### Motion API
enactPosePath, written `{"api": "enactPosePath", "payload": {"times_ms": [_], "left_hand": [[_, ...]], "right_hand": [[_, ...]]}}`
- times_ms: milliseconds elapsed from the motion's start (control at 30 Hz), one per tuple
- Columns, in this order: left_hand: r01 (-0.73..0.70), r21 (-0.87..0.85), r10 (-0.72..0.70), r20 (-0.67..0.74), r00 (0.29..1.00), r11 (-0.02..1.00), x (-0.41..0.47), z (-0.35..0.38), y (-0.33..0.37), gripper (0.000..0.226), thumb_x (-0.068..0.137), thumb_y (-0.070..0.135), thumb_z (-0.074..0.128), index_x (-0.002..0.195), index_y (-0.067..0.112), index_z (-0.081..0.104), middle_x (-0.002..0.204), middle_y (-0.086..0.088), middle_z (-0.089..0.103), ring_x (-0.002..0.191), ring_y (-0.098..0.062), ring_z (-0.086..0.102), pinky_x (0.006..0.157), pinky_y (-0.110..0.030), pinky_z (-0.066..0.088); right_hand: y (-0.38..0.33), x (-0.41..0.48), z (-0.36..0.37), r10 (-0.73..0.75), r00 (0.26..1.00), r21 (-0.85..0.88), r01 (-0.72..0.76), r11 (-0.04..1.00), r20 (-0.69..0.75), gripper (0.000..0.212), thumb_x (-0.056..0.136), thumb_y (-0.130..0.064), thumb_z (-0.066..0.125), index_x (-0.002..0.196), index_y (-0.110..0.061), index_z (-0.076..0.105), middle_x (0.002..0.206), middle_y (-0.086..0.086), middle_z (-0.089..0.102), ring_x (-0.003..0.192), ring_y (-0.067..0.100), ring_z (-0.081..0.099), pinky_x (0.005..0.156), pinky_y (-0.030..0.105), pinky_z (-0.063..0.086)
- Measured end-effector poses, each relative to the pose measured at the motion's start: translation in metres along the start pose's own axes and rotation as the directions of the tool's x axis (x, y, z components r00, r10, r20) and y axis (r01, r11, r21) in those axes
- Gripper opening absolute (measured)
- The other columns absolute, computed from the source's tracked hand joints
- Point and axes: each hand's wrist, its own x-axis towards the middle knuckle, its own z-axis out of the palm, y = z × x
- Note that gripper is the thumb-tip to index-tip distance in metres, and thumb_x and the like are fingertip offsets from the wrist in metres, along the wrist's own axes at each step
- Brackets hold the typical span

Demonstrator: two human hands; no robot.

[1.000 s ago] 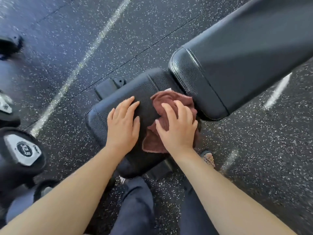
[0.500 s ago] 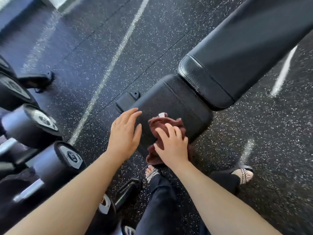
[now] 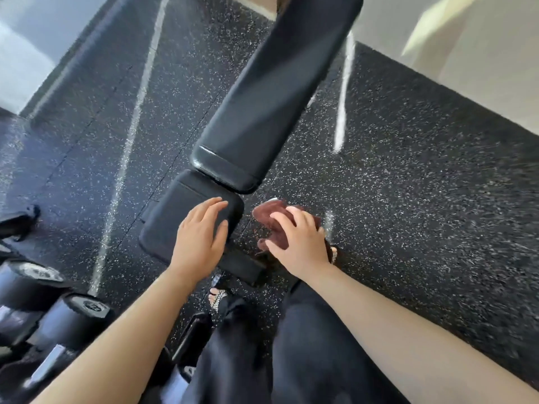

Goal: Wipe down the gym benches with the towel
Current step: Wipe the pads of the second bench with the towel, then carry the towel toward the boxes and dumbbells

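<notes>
Crowding the floor [image 3: 408, 199] beside the bench [image 3: 186, 217], dumbbells [image 3: 73, 319] lie opposite the towel [image 3: 264, 212].

The person wears loose black trousers [image 3: 309, 354] and open-toed sandals with black-and-white woven straps [image 3: 217, 298]; both forearms [image 3: 125, 339] are bare.

Left hand [image 3: 201, 233], fingers straight, over bench seat [image 3: 172, 220]; right hand [image 3: 299, 246] clutches maroon towel [image 3: 267, 215] beside seat, above floor [image 3: 423, 205].

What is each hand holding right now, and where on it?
The right hand grips the towel, bunched up, around its middle. The left hand holds nothing; it lies flat over the seat pad.
</notes>
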Motion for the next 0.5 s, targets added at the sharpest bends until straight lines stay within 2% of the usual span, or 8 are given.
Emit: {"api": "enactPosePath", "payload": {"times_ms": [100,267,367,500], "left_hand": [[-0.087,-0.012,0.087,0.019,0.996,0.996,0.021,-0.006,0.086,0.042,0.09,0.026,0.044,0.127,0.008,0.053,0.134,-0.008,0.052,0.125,-0.028,0.046,0.106,-0.041,0.034],[-0.283,-0.062,0.287,0.082,0.954,0.957,0.067,0.002,0.224,0.044,0.09,0.027,0.044,0.127,0.006,0.054,0.135,-0.008,0.052,0.126,-0.027,0.046,0.106,-0.043,0.035],[-0.411,-0.073,0.418,0.154,0.895,0.909,0.094,0.011,0.297,0.045,0.09,0.029,0.042,0.128,0.007,0.053,0.136,-0.007,0.05,0.128,-0.025,0.044,0.108,-0.039,0.033],[-0.591,-0.076,0.59,0.241,0.771,0.803,0.124,0.02,0.374,0.044,0.091,0.028,0.043,0.128,0.008,0.053,0.135,-0.007,0.05,0.126,-0.026,0.045,0.107,-0.038,0.032]], "right_hand": [[0.033,-0.018,-0.071,0.033,0.998,0.053,-0.03,0.998,-0.06,0.051,0.08,-0.053,0.06,0.126,-0.035,0.043,0.141,0.0,0.039,0.129,0.026,0.032,0.096,0.056,0.037],[0.102,-0.042,-0.177,0.153,0.966,0.141,-0.125,0.982,-0.209,0.053,0.081,-0.056,0.057,0.129,-0.035,0.044,0.141,0.001,0.04,0.129,0.026,0.035,0.095,0.056,0.041],[0.142,-0.058,-0.23,0.286,0.906,0.215,-0.225,0.95,-0.313,0.054,0.082,-0.053,0.06,0.13,-0.031,0.046,0.141,0.003,0.04,0.128,0.027,0.036,0.095,0.055,0.041],[0.183,-0.076,-0.275,0.49,0.766,0.363,-0.355,0.862,-0.416,0.055,0.082,-0.05,0.063,0.131,-0.027,0.049,0.141,0.005,0.041,0.128,0.028,0.036,0.099,0.053,0.039]]}}
